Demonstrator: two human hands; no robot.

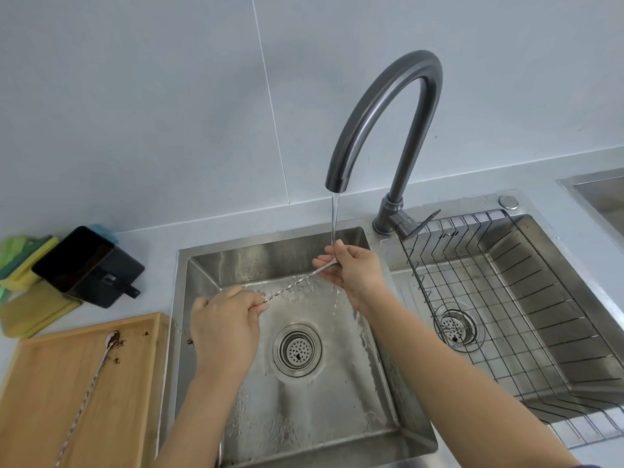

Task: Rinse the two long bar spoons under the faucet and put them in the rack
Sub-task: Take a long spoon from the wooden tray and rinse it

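One long twisted bar spoon (290, 286) is stretched between my hands over the left sink basin (337, 400). My left hand (226, 319) grips its handle end. My right hand (354, 268) pinches the bowl end right under the stream from the dark curved faucet (388, 106); water runs onto my fingers and splashes below. A second bar spoon (91, 376), its bowl smeared with brown residue, lies on the wooden tray (44, 417) at the lower left. The wire rack (499, 298) sits in the right basin and holds nothing.
A black container (87, 265) lies tipped on the counter at left, beside yellow and green sponges (20, 255) and a yellow cloth (33, 310). The faucet lever (422, 224) points toward the rack. Another sink edge (597, 194) shows at the far right.
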